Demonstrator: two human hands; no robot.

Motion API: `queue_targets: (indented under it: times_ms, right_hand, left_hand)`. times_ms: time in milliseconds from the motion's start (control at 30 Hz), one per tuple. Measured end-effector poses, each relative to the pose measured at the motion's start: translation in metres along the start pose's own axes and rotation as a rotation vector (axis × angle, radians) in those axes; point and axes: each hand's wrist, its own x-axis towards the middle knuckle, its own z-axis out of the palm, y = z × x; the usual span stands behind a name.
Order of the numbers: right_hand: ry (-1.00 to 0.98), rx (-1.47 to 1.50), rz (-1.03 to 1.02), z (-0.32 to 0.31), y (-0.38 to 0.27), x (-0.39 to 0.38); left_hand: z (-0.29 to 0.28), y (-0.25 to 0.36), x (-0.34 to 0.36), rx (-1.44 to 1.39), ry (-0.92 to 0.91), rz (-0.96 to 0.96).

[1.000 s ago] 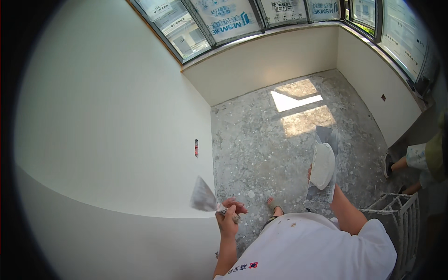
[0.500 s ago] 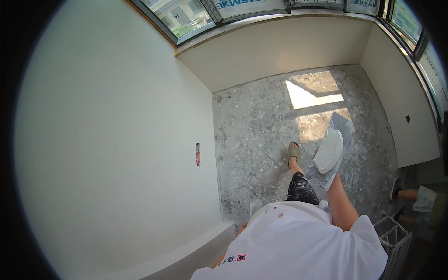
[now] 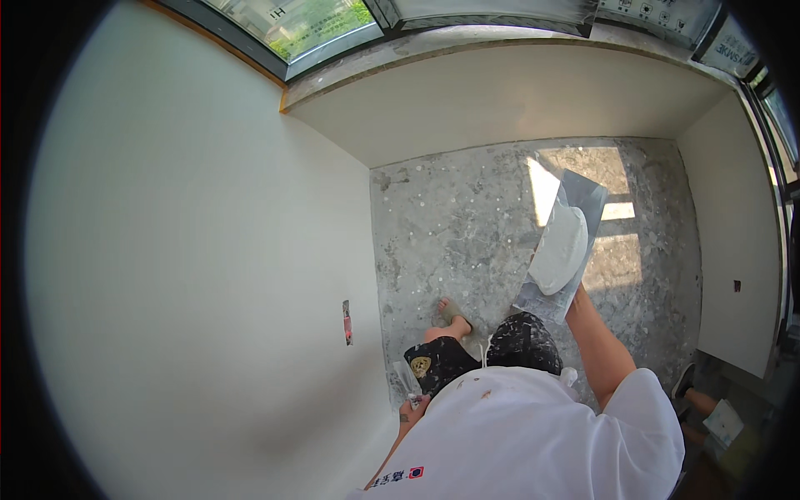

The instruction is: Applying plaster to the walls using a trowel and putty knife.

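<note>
My right hand point(image 3: 577, 300) is mostly hidden beneath a long grey metal plastering trowel point(image 3: 592, 198); the forearm reaches its underside and the grip shows only in part. A thick mound of white putty point(image 3: 560, 252) lies along the trowel's upturned face. Low at my left side, my left hand point(image 3: 414, 409) is closed round a smeared scraper point(image 3: 404, 377) whose pale blade points away from me, close to the smooth white wall point(image 3: 208, 250). The scraper's handle is largely covered by the fingers.
A recessed socket box point(image 3: 347, 322) is cut into the left wall. Ahead, a windowsill point(image 3: 467, 42) tops a low wall. Sunlight patches the stained concrete floor point(image 3: 450, 217). Another person's foot and leg point(image 3: 696, 396) appear at the lower right.
The view has shifted and my left foot has stepped. The putty-laden trowel sits further left in view. My left hand and the scraper show more clearly beside the left wall.
</note>
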Motion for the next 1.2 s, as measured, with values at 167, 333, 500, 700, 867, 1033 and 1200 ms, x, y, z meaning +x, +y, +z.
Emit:
queue_targets:
  times_ms: [167, 333, 500, 700, 867, 1033, 1200]
  right_hand:
    - [0.001, -0.007, -0.126, -0.025, 0.014, 0.143]
    - [0.01, -0.04, -0.288, -0.105, 0.023, 0.265]
    - [0.053, -0.097, -0.384, -0.23, -0.037, 0.385]
    - [-0.089, -0.078, -0.36, -0.382, -0.068, 0.534]
    - [-0.188, -0.236, -0.371, -0.468, -0.144, 0.626]
    - [-0.229, -0.66, -0.604, -0.492, -0.261, 0.674]
    - [-0.134, -0.839, -0.773, -0.482, -0.325, 0.704]
  left_hand:
    - [-0.029, 0.083, 0.127, 0.03, -0.146, -0.063]
    - [-0.046, 0.228, 0.328, 0.055, -0.512, 0.026]
    - [-0.003, 0.318, 0.566, 0.094, -0.505, 0.254]
    - [0.082, 0.328, 0.776, 0.235, -0.36, 0.324]
    - [0.129, 0.299, 0.877, 0.317, -0.272, 0.421]
    - [0.152, 0.271, 0.907, 0.285, -0.101, 0.435]
    - [0.135, 0.3, 0.859, 0.217, 0.053, 0.434]
